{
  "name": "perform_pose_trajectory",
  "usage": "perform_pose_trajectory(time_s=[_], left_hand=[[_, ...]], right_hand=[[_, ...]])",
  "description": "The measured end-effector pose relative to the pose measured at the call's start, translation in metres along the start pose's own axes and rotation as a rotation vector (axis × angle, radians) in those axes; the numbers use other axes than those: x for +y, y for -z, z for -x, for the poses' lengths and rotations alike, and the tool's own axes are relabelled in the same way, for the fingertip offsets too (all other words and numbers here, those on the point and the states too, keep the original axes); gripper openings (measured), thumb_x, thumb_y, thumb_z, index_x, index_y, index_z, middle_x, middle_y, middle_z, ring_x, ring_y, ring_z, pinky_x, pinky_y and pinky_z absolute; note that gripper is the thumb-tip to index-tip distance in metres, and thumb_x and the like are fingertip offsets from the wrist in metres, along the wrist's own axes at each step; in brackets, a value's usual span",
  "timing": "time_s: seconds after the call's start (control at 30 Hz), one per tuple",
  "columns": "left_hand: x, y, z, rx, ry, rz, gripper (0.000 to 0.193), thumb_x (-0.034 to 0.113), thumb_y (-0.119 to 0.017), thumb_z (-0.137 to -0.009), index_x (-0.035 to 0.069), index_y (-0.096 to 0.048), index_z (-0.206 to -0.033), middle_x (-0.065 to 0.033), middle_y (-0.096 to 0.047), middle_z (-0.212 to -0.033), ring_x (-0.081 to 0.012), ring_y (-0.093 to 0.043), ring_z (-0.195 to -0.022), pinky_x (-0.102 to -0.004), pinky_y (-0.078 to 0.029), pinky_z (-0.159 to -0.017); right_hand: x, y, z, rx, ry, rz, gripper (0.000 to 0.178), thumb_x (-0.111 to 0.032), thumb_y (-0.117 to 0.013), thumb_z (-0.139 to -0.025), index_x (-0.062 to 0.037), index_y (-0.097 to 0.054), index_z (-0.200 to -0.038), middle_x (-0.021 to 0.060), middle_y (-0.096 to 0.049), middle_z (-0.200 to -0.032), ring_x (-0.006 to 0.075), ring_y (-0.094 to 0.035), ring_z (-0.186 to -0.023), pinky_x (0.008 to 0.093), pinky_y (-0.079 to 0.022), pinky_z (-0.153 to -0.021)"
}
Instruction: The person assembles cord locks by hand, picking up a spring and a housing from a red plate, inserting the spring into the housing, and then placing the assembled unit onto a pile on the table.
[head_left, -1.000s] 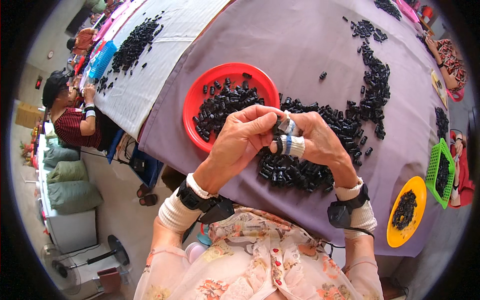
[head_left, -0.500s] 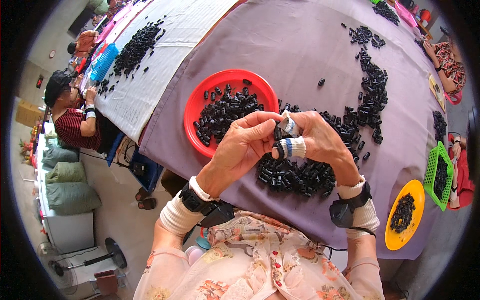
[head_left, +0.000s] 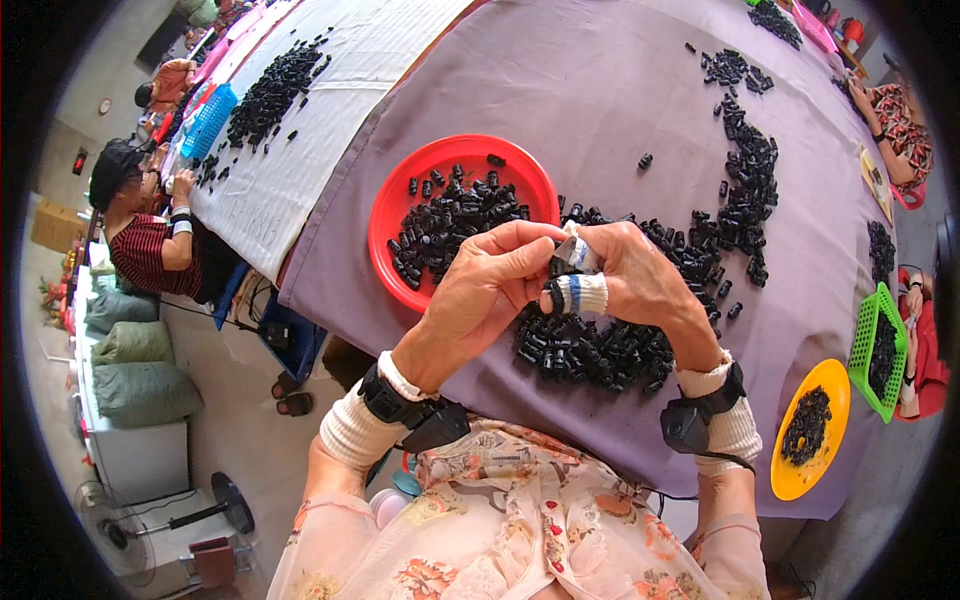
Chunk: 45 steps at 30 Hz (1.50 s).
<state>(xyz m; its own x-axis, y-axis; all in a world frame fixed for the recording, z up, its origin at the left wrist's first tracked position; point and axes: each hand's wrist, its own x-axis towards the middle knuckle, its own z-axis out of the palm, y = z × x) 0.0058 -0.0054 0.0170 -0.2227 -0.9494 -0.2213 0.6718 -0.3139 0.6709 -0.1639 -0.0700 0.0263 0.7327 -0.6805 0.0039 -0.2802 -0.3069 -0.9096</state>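
Over the near part of the table, my left hand (head_left: 482, 283) and my right hand (head_left: 640, 275) meet with fingers pinched together. Between their fingertips is a small black plastic part (head_left: 557, 267), mostly hidden. White cloth wraps with blue stripes (head_left: 582, 293) cover fingers of my right hand. Just behind my left hand stands a red round tray (head_left: 545, 185) with many small black cylindrical parts in it. Beneath and beyond my right hand, a pile of the same black parts (head_left: 595, 355) lies on the grey-purple cloth (head_left: 540, 70).
A trail of black parts (head_left: 750, 185) runs toward the far right. On the right are a yellow plate (head_left: 822, 375) and a green basket (head_left: 862, 340), both holding black pieces. Other people sit at the left and right edges. A fan (head_left: 232, 503) stands at lower left.
Both hands stay in nearly the same place, still pinched together. The view has shifted very slightly; the tray and the piles look the same.
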Motion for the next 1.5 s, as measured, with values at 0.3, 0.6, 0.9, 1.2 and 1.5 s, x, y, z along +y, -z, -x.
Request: perform_pose_trajectory(time_s=[0.3,0.6,0.9,1.2,1.5], left_hand=[[0.001,-0.003,0.001,0.005,0.006,-0.029,0.016,0.011,-0.056,-0.089,0.000,-0.061,-0.099,-0.0058,-0.063,-0.087,-0.0089,-0.059,-0.068,-0.0232,-0.051,-0.061],[0.001,-0.003,0.001,0.049,0.016,-0.037,0.013,0.010,-0.058,-0.087,0.001,-0.061,-0.097,-0.0046,-0.063,-0.084,-0.0075,-0.057,-0.066,-0.0223,-0.050,-0.060],[-0.001,-0.003,-0.001,0.071,0.002,-0.038,0.014,0.010,-0.058,-0.087,-0.001,-0.061,-0.097,-0.0054,-0.063,-0.084,-0.0082,-0.058,-0.065,-0.0221,-0.051,-0.058],[0.002,-0.006,0.000,0.050,-0.027,-0.062,0.014,0.009,-0.057,-0.088,0.000,-0.061,-0.097,-0.0055,-0.063,-0.083,-0.0089,-0.058,-0.066,-0.0225,-0.051,-0.058],[0.004,-0.006,0.001,0.001,0.026,-0.040,0.014,0.012,-0.058,-0.087,0.001,-0.060,-0.095,-0.0049,-0.062,-0.080,-0.0101,-0.059,-0.065,-0.0249,-0.052,-0.056]], right_hand=[[-0.004,-0.001,0.004,0.031,0.063,-0.028,0.041,-0.033,-0.073,-0.068,0.0011,-0.050,-0.067,0.0068,-0.043,-0.052,0.0143,-0.041,-0.050,0.0310,-0.037,-0.049],[-0.003,0.002,0.003,0.008,0.069,-0.002,0.042,-0.035,-0.073,-0.066,-0.0005,-0.049,-0.069,0.0075,-0.045,-0.053,0.0161,-0.043,-0.050,0.0316,-0.038,-0.050],[-0.002,-0.002,0.005,-0.003,0.029,-0.078,0.038,-0.032,-0.073,-0.068,0.0004,-0.053,-0.070,0.0053,-0.042,-0.052,0.0125,-0.040,-0.050,0.0307,-0.037,-0.048],[0.004,-0.006,0.006,0.022,0.056,-0.195,0.038,-0.031,-0.074,-0.068,-0.0007,-0.051,-0.069,0.0038,-0.042,-0.053,0.0102,-0.039,-0.051,0.0296,-0.036,-0.048],[0.001,0.001,0.006,0.031,0.069,-0.077,0.043,-0.034,-0.075,-0.065,-0.0014,-0.047,-0.068,0.0043,-0.042,-0.053,0.0121,-0.039,-0.051,0.0299,-0.036,-0.049]])
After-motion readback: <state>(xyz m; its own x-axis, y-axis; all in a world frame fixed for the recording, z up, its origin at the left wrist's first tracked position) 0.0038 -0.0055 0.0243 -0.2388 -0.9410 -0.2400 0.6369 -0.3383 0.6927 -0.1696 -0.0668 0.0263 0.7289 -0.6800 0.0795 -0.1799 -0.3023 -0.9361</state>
